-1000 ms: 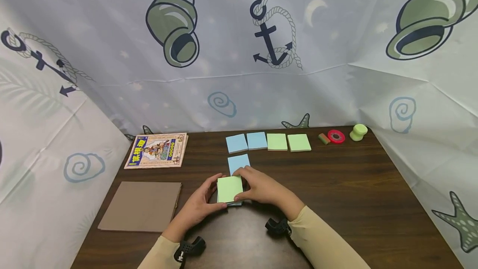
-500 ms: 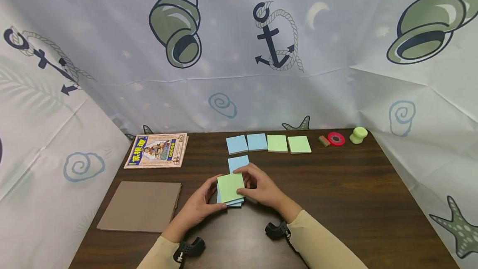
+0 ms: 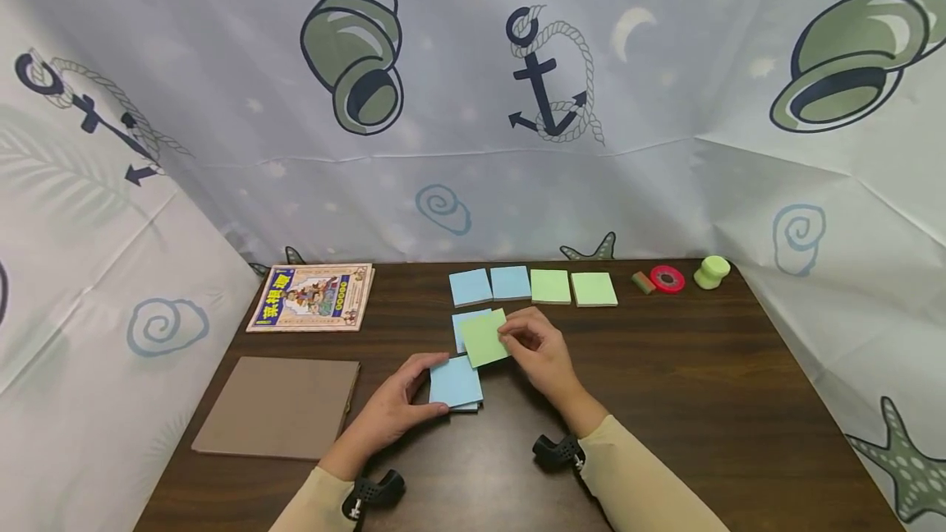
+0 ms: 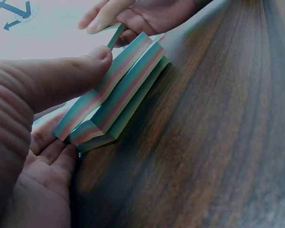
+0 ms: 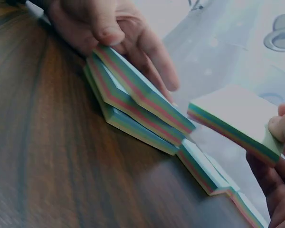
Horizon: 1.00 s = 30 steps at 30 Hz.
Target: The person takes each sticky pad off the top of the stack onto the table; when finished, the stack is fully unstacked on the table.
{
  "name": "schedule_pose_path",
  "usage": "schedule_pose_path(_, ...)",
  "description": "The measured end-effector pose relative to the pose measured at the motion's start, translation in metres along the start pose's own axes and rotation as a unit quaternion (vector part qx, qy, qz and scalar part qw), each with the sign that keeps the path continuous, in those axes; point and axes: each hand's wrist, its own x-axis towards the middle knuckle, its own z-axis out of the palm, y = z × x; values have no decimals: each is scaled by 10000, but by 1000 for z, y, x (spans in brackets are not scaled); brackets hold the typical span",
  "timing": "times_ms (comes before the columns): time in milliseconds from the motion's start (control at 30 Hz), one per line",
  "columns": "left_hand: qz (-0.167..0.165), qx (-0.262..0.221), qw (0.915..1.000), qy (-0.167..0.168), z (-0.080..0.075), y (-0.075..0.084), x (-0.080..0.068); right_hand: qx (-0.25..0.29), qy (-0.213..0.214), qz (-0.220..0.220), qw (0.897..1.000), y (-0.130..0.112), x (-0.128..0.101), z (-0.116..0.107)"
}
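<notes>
My right hand [image 3: 545, 354] pinches a sticky note pad with a green top [image 3: 484, 338] by its right edge, held up off the table. Striped colored layers show along this pad's side [image 5: 235, 135] in the right wrist view. The thumb and fingers of my left hand [image 3: 399, 402] grip a small stack of sticky note pads [image 3: 454, 382], blue on top, resting on the table. In the left wrist view the stacked pads [image 4: 118, 85] lie slightly askew. Just behind the stack, a blue pad [image 3: 461, 325] lies partly covered by the raised green one.
Along the back lie two blue pads [image 3: 470, 288] and two green pads [image 3: 550, 286] in a row. Farther right are an eraser-like block [image 3: 643, 282], a red ring-shaped item [image 3: 668, 279] and a green knob-shaped item [image 3: 712, 272]. A booklet [image 3: 314, 298] and brown folder [image 3: 277, 407] lie left.
My right hand has lifted the green pad off the stack and carried it back and to the right, uncovering a blue top. My left hand stays at the stack.
</notes>
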Motion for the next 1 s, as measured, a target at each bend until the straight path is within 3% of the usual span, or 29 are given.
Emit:
schedule_pose_path(200,165,-47,9998,-31,2,2,3,-504,560,336,9966,4,5,-16)
schedule_pose_path(467,295,22,9996,-32,1,-3,2,-1405,1095,1044,9785,8,12,-34)
schedule_pose_path(600,288,67,9996,-22,1,-6,1,-1851,1007,1352,9682,10,12,-36)
schedule_pose_path(800,290,36,9996,-14,3,-4,1,-2910,668,1442,9434,9,11,-35)
schedule_pose_path(1000,258,48,9997,5,1,-2,0,-3320,447,1455,9309,6,10,-28)
